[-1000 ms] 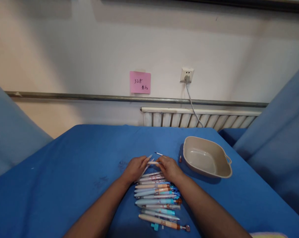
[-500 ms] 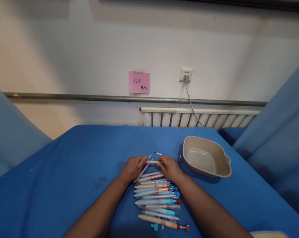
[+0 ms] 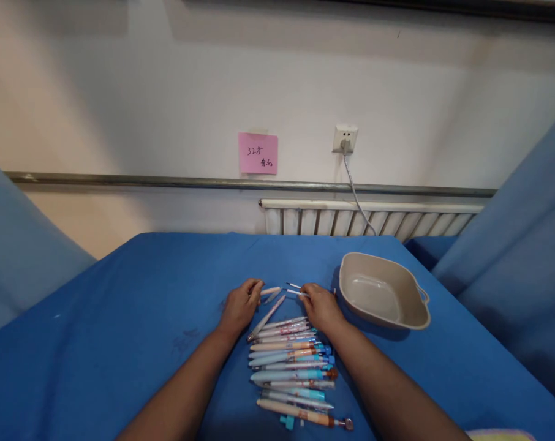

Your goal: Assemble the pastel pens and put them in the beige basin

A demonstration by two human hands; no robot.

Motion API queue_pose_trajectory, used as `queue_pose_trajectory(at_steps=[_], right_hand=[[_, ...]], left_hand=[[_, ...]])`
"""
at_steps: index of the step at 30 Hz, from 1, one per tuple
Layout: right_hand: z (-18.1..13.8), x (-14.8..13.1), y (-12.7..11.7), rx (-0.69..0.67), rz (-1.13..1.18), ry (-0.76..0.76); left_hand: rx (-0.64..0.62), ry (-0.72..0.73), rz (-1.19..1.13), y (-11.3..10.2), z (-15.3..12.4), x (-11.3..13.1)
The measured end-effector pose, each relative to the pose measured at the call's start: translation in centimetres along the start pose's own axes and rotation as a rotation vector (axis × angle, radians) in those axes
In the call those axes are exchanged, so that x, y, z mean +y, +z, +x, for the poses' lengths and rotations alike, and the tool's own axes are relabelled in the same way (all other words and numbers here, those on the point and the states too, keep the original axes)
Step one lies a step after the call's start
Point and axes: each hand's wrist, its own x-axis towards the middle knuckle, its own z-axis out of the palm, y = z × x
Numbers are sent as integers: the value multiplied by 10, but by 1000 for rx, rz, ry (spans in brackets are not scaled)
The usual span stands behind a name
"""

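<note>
My left hand point(image 3: 241, 304) is closed on a peach pen barrel point(image 3: 271, 291) that points right. Across a small gap, my right hand point(image 3: 321, 306) grips a pen part from which a white refill point(image 3: 296, 293) with a dark tip sticks out to the left. Just beyond it is a second white refill point(image 3: 293, 285), its right end hidden by the right hand. A pale pen part point(image 3: 272, 296) and a slanted pen point(image 3: 267, 318) lie near the left hand. Below, between my forearms, is a row of several pens point(image 3: 289, 373) in peach, light blue and clear.
A beige plastic basin point(image 3: 378, 288) stands right of my right hand on the blue-covered table point(image 3: 176, 275). Small turquoise pieces point(image 3: 287, 421) lie at the row's near end. Behind are a radiator point(image 3: 314, 219), a plugged-in cable point(image 3: 355, 196) and a pink note point(image 3: 258, 153).
The pen held between both hands has come apart. My left hand has moved slightly left with the barrel, and a white refill now shows at my right hand.
</note>
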Motion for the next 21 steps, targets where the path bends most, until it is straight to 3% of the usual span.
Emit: queue_pose_trajectory(at_steps=[6, 9, 14, 21], right_hand=[[-1, -2, -2, -24, -24, 6], [-2, -9, -2, -31, 24, -56], [-3, -14, 0, -44, 80, -110], [1, -8, -2, -35, 182, -172]], left_hand=[[36, -1, -57, 5, 3, -4], [-66, 109, -87, 9, 1, 2], [-342, 286, -41, 14, -6, 12], [-342, 213, -75, 13, -10, 13]])
